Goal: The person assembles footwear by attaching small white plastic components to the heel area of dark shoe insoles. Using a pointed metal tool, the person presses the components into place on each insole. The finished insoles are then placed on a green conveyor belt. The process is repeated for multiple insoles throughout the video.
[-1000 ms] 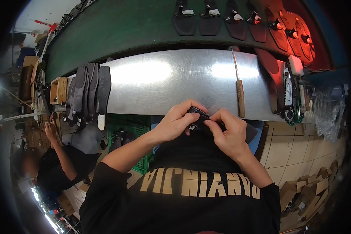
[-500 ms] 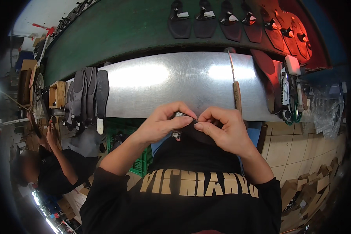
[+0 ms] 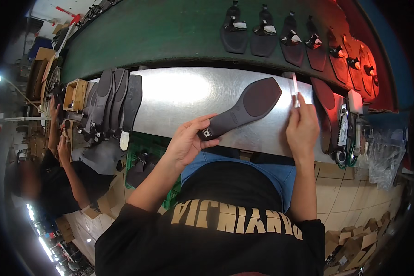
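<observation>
My left hand (image 3: 187, 141) is closed around the heel end of a dark shoe sole (image 3: 237, 108). The sole tilts up to the right over the metal table, its broad square-toed end pointing away from me and a darker oval patch facing up. A small whitish piece with a dark spot shows at the heel, close to my fingers. Over the table's right part, my right hand (image 3: 303, 124) grips a thin tool (image 3: 296, 88). Its pale narrow end sticks out beyond my fingers toward the far edge; the wooden handle is hidden in my hand.
Several soles (image 3: 106, 99) stand in a row at the metal table's (image 3: 170, 99) left, near a wooden box (image 3: 75, 95). Sandals (image 3: 264, 32) line the green surface beyond, reddish-lit at right. A cutter (image 3: 343, 124) lies right. A green crate (image 3: 140, 146) stands below; a co-worker (image 3: 69, 175) is left.
My hands have parted from their pinch near my body. My left hand now holds the sole out over the table, and my right hand has moved right and taken hold of the wooden-handled tool.
</observation>
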The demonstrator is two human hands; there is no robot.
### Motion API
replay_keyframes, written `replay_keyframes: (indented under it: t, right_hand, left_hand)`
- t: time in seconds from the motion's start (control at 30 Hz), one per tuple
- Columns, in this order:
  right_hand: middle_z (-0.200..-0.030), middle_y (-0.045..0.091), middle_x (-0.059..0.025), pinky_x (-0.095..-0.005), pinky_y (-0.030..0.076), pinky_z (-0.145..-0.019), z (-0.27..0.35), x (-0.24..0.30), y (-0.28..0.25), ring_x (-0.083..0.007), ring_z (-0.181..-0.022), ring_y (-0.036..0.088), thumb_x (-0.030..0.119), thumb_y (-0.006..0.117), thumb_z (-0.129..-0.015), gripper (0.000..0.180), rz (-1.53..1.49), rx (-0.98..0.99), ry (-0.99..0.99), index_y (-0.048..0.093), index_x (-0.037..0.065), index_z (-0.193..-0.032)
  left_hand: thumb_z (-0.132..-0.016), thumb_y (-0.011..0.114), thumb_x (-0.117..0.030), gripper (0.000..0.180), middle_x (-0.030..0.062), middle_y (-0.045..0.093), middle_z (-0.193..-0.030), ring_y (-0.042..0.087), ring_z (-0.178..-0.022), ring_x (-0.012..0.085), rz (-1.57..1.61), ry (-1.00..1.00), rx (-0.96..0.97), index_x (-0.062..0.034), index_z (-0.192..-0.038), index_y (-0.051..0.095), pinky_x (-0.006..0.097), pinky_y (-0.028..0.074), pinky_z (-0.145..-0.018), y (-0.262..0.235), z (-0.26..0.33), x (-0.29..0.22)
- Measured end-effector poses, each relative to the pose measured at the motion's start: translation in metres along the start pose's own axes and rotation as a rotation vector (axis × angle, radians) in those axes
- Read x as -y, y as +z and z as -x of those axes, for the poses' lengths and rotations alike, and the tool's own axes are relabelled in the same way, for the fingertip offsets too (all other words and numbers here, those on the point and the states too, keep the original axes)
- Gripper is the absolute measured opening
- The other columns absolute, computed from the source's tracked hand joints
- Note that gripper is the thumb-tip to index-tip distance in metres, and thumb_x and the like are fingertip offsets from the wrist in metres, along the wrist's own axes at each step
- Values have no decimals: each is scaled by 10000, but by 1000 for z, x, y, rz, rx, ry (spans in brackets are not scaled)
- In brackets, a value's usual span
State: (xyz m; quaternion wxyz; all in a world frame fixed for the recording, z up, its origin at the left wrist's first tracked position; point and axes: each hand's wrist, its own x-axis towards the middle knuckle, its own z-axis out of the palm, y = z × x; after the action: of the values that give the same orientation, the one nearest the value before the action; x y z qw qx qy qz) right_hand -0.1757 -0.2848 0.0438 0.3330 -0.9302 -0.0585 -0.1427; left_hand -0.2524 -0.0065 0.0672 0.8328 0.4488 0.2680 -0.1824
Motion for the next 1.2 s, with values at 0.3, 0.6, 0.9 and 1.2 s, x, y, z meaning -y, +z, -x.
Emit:
replay_keyframes:
  t: [0.3,0.6,0.9,1.2]
  right_hand:
    - [-704,580,-25,-205,421,-557,66,66,-23,-63,-585,503,-28,493,-893,529,-945,616,330,438,56,-1412]
    - [-718,576,-43,-204,392,-539,78,55,2,-74,-590,510,-37,507,-899,459,-808,367,51,478,-7,-1357]
    - [-710,546,-40,-198,362,-414,60,50,-13,-76,-510,484,75,485,-971,445,-1557,682,710,394,31,-1404]
    - [-696,532,-59,-184,331,-400,70,70,-7,-84,-495,469,81,525,-952,433,-1443,671,672,412,51,-1368]
  left_hand:
    - [-896,601,-239,320,154,646,-1052,651,-937,245,484,-312,6,-23,-1131,576,227,508,-523,37,-20,16]
    - [-844,682,-244,175,50,647,-857,613,-757,158,513,-243,25,-92,-894,611,217,346,-440,59,-21,33]
    - [-934,574,-344,295,49,619,-724,565,-566,116,125,196,64,-52,-897,604,235,432,-486,62,-18,25]
    - [-1022,338,-490,640,90,652,-704,593,-627,111,-118,609,-38,-6,-703,610,240,482,-633,66,-30,30]
